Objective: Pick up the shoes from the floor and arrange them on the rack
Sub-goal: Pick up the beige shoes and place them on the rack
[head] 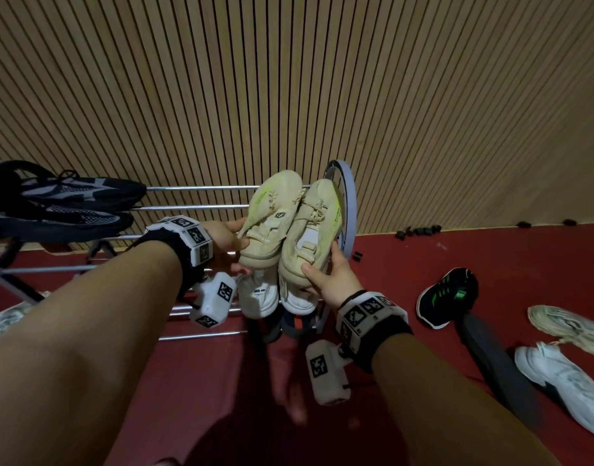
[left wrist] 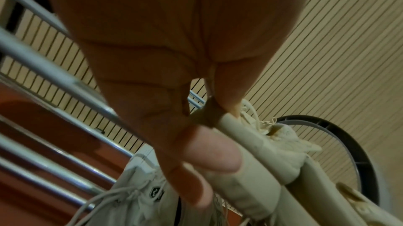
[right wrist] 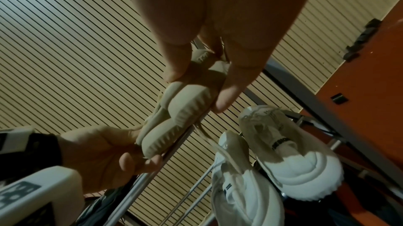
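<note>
Two beige sneakers are held side by side over the right end of the rack's top tier (head: 194, 207). My left hand (head: 239, 237) grips the heel of the left beige sneaker (head: 272, 210), thumb and fingers curled round its rim. My right hand (head: 319, 265) grips the heel of the right beige sneaker (head: 317, 227). In the right wrist view the fingers (right wrist: 229, 83) clamp the beige sole (right wrist: 187, 107) just above a rack bar. The left wrist view shows that hand pinching the beige sneaker (left wrist: 250, 154).
A black pair (head: 63, 203) lies on the top tier at left. White sneakers (head: 258, 295) sit on the tier below the held pair. On the red floor at right lie a black-green shoe (head: 447, 297), a white shoe (head: 564, 375) and a pale shoe (head: 571, 327).
</note>
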{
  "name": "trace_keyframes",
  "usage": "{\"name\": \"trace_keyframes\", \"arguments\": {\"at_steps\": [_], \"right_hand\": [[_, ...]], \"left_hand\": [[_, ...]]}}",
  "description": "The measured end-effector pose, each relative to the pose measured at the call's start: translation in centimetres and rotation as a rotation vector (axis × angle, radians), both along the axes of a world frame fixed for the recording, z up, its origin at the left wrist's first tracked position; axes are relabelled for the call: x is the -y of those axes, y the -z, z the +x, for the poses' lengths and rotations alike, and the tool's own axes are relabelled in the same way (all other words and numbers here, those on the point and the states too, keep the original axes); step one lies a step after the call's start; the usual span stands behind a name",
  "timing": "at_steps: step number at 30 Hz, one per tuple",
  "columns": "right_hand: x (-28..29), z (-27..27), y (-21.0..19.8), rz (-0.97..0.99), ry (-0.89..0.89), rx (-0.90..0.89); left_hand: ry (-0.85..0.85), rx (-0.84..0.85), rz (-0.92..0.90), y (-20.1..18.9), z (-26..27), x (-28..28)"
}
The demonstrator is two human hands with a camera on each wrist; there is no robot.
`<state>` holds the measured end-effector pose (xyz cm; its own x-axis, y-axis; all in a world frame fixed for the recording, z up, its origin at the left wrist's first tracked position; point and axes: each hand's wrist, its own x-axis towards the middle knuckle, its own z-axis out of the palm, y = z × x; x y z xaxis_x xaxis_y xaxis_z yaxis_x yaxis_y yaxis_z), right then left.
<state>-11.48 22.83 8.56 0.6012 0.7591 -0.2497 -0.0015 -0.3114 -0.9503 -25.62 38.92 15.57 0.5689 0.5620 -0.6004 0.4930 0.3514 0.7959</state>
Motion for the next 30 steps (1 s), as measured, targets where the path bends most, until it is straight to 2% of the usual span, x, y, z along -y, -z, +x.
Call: {"name": "trace_keyframes", "arguments": {"at_steps": [7, 11, 13, 19, 22, 26, 30], "right_hand": [[-0.1, 0.6, -0.8, 0.008, 0.021, -0.026], [0.4, 0.0, -2.1, -0.107, -0.004, 0.149], [0.8, 0.0, -3.2, -0.206, -0.021, 0.263], [2.5, -1.1, -6.0, -0.305, -0.075, 0.312], [3.0, -1.9, -6.7, -0.327, -0.099, 0.318], [3.2, -3.9, -7.2, -0.354, -0.132, 0.358], [3.5, -6.2, -7.9, -0.426, -0.147, 0.514]], "left_hand": [[-0.006, -0.008, 0.024, 0.0, 1.2, 0.6], [-0.041, -0.023, 0.044, -0.2, 1.0, 1.4], [-0.047, -0.055, 0.12, -0.4, 1.0, 1.9], [-0.013, -0.233, 0.404, -2.1, 0.2, 3.7], [0.075, -0.421, 0.58, -3.0, -1.2, 4.6], [0.111, -0.565, 0.67, -3.4, -4.3, 5.4], [0.078, -0.608, 0.736, -3.8, -8.1, 6.5]]}}
